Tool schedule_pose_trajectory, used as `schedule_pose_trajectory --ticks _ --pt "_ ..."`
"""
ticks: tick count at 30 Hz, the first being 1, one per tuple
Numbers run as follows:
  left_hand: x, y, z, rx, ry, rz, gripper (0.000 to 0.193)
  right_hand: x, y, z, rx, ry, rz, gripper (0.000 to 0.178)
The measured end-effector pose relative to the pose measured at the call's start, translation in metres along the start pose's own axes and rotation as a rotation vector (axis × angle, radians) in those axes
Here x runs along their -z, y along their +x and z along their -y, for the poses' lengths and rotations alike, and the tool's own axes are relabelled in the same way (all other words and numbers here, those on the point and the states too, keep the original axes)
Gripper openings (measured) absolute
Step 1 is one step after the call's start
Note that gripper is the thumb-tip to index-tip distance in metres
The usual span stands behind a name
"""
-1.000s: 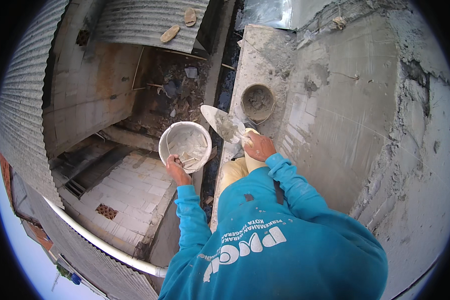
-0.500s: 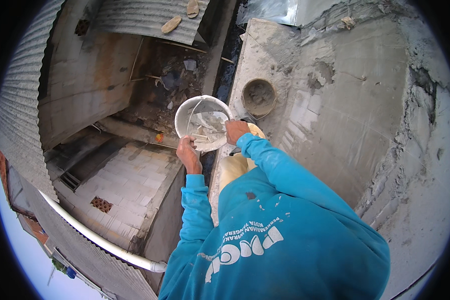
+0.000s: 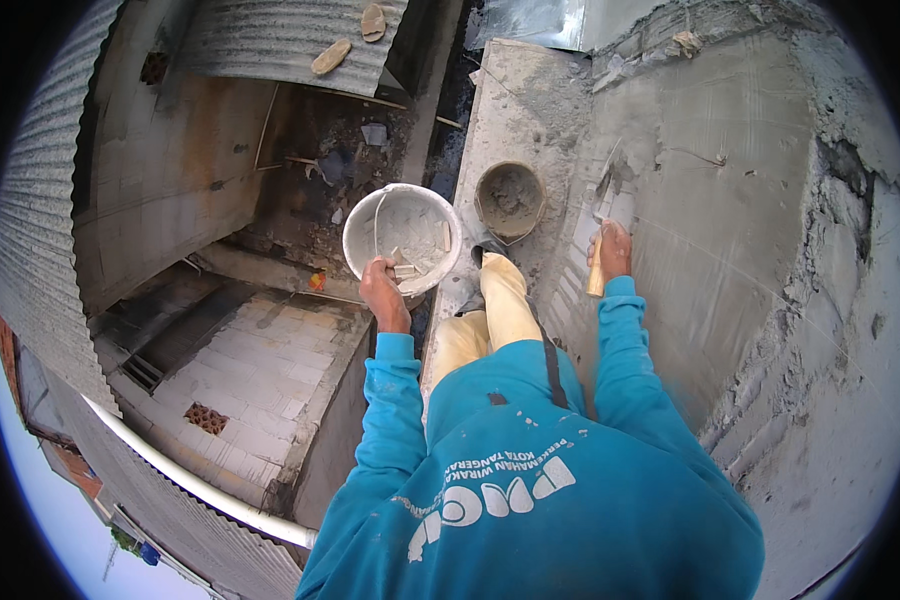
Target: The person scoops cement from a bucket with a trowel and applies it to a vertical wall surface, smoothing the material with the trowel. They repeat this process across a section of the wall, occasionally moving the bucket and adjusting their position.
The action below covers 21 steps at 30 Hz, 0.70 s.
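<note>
My left hand (image 3: pixel 386 292) is closed on the near rim of a white bucket (image 3: pixel 352 240), held out over the ledge's left edge. Wet grey mortar (image 3: pixel 420 230) and some short pale pieces lie inside it. My right hand (image 3: pixel 613 248) grips a trowel by its wooden handle (image 3: pixel 597 268). The trowel's thin blade points away from me, close against the partly plastered wall (image 3: pixel 720 230) on my right; whether it touches cannot be made out. A second, darker bucket (image 3: pixel 511 200) with grey mortar stands on the ledge ahead of my feet.
I stand on a narrow concrete ledge (image 3: pixel 515 85). Left of it there is a drop to a lower yard (image 3: pixel 355 165) with block walls. Corrugated roofing (image 3: pixel 270 45) and a white pipe (image 3: pixel 205 485) lie farther left. A metal sheet (image 3: pixel 530 22) sits at the far end.
My right hand has moved from the white bucket rightward to the wall with the trowel. The left hand still holds the white bucket, which has shifted slightly left.
</note>
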State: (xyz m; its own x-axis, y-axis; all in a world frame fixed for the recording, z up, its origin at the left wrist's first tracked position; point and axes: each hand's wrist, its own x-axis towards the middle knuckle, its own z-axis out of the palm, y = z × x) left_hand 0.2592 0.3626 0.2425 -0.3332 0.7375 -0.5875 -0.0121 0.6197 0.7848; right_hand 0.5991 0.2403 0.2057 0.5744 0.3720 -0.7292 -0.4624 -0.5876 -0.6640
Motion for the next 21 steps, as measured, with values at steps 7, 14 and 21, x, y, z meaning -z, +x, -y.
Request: schedule_pose_trajectory --ticks 7,14,21 --pt "-0.001 0.005 0.001 -0.033 0.057 0.033 0.019 -0.060 -0.087 -0.022 0.563 -0.733 0.328 0.029" --pt "-0.012 -0.009 0.002 -0.131 0.143 0.108 0.021 -0.179 -0.053 -0.064 0.695 -1.313 0.469 0.025" --pt "-0.028 0.001 0.004 -0.132 0.233 0.135 0.023 -0.179 -0.023 -0.095 0.602 -1.266 0.507 0.029"
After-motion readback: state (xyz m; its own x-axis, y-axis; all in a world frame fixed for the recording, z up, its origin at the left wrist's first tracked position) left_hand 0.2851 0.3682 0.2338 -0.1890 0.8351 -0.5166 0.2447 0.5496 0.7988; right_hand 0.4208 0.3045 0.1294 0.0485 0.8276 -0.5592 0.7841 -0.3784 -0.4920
